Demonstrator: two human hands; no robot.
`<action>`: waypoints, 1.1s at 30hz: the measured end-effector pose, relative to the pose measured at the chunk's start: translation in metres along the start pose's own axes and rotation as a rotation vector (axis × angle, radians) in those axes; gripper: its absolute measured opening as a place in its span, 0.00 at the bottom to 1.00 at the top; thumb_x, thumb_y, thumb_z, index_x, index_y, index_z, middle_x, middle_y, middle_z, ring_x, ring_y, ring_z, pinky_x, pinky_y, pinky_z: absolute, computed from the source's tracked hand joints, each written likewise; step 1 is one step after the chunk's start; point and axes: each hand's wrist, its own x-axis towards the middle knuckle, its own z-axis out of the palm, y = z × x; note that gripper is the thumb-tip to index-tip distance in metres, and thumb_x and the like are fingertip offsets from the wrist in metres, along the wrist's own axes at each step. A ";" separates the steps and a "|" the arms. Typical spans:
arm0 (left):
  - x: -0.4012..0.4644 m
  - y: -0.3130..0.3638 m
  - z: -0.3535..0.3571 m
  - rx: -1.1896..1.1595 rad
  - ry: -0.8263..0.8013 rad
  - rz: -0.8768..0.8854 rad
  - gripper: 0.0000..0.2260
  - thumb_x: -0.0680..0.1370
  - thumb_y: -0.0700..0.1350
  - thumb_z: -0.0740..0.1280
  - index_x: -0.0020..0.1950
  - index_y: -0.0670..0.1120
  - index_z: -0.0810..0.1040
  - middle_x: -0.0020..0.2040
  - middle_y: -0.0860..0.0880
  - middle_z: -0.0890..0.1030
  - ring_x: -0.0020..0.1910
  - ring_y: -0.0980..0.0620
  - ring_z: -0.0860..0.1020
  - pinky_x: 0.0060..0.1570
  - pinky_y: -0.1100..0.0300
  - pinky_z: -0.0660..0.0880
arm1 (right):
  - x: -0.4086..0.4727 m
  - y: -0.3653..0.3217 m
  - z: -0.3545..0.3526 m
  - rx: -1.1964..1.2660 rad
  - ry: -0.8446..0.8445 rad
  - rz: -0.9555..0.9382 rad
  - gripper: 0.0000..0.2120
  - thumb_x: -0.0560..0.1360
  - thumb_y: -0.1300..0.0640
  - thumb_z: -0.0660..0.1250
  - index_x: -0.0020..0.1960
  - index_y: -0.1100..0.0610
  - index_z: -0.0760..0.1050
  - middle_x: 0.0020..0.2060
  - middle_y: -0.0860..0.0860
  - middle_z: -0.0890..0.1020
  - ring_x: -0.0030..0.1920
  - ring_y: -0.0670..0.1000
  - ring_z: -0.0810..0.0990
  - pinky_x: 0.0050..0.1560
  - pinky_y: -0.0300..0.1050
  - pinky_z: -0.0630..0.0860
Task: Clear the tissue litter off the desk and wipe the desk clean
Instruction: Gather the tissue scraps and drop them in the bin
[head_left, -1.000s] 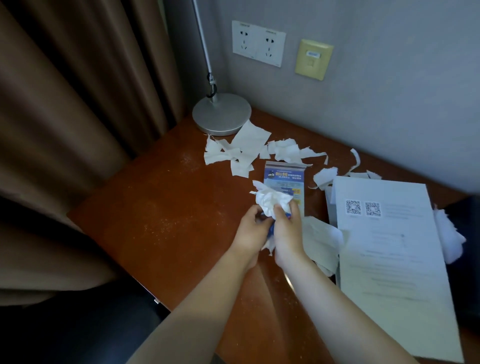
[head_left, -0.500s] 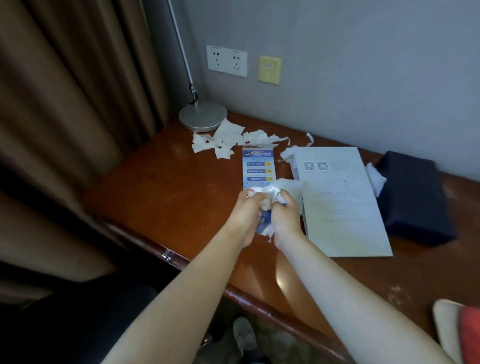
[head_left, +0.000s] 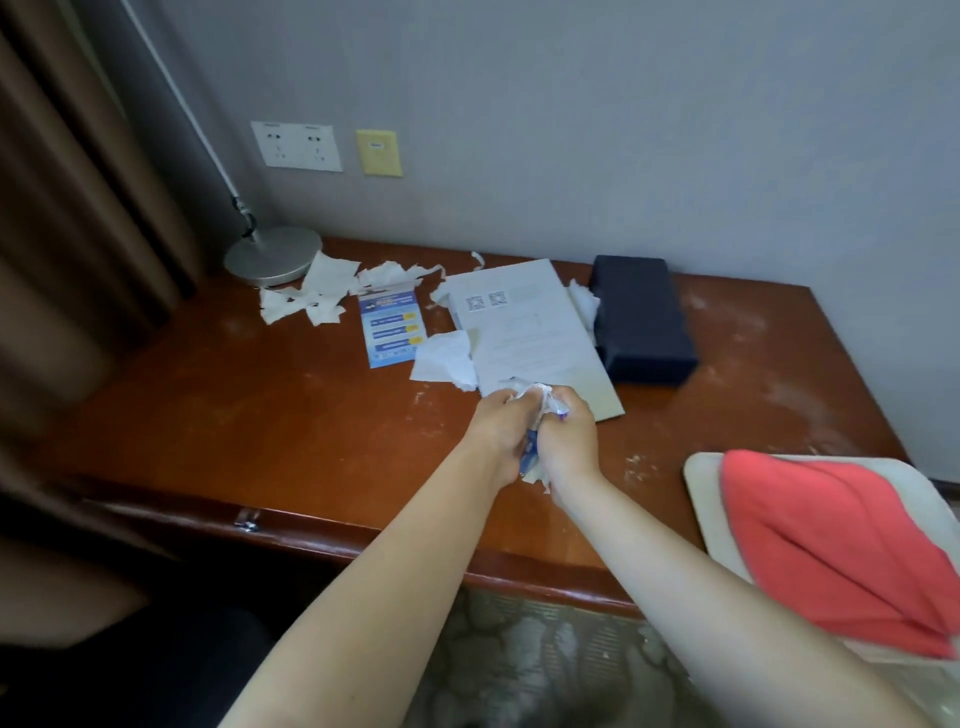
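Nearest, right: a pale tray (head_left: 698, 499) overhanging the near right corner of the surface (head_left: 291, 415); it holds one folded red cloth (head_left: 831, 545), which covers most of it.

Centre, above the surface: left hand (head_left: 496, 428) and right hand (head_left: 569, 441), side by side and touching. Both grips are closed, fingers curled around one crumpled tissue wad (head_left: 535, 392). White tissue shows above the knuckles and below the wrists; a bit of blue shows between the hands, and what it is cannot be told.

Surface: reddish-brown wood, glossy, speckled with pale crumbs and smears, thickest toward the right half.

Just beyond the hands: a white printed sheet (head_left: 524, 332) with two QR codes near its far end, lying flat. A loose tissue piece (head_left: 447, 358) overlaps its near left edge.

Left of the sheet: a blue leaflet (head_left: 392, 327), flat, its near right corner touching that tissue piece.

Right of the sheet: a dark blue box (head_left: 641, 317), closed, contents not visible. A tissue scrap (head_left: 584, 306) sits wedged between box and sheet.

Far left: torn tissue scraps (head_left: 311, 296) scattered between the leaflet's far end and a round silver lamp base (head_left: 272, 254), some touching the base.

Wall behind: a white double socket (head_left: 296, 146) and beside it a yellow plate (head_left: 379, 153). Brown curtain (head_left: 78, 208) at far left.
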 end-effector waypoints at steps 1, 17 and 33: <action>-0.003 -0.001 0.013 0.004 -0.014 0.004 0.08 0.81 0.43 0.60 0.49 0.39 0.72 0.31 0.45 0.73 0.23 0.52 0.72 0.26 0.63 0.66 | 0.000 0.001 -0.012 0.000 0.027 -0.017 0.17 0.77 0.67 0.54 0.39 0.48 0.73 0.34 0.51 0.79 0.32 0.49 0.78 0.34 0.44 0.75; -0.054 -0.097 0.286 0.040 -0.218 0.047 0.13 0.80 0.35 0.59 0.35 0.42 0.68 0.19 0.50 0.71 0.16 0.56 0.69 0.19 0.72 0.64 | 0.006 0.074 -0.286 0.028 0.357 -0.014 0.14 0.68 0.65 0.56 0.44 0.50 0.74 0.49 0.59 0.80 0.50 0.60 0.79 0.52 0.56 0.77; -0.036 -0.150 0.416 0.041 -0.229 -0.021 0.11 0.80 0.37 0.61 0.37 0.43 0.70 0.27 0.47 0.73 0.23 0.52 0.71 0.23 0.68 0.67 | 0.038 0.117 -0.408 0.065 0.433 0.038 0.17 0.71 0.70 0.57 0.53 0.55 0.77 0.55 0.58 0.79 0.54 0.57 0.79 0.56 0.52 0.77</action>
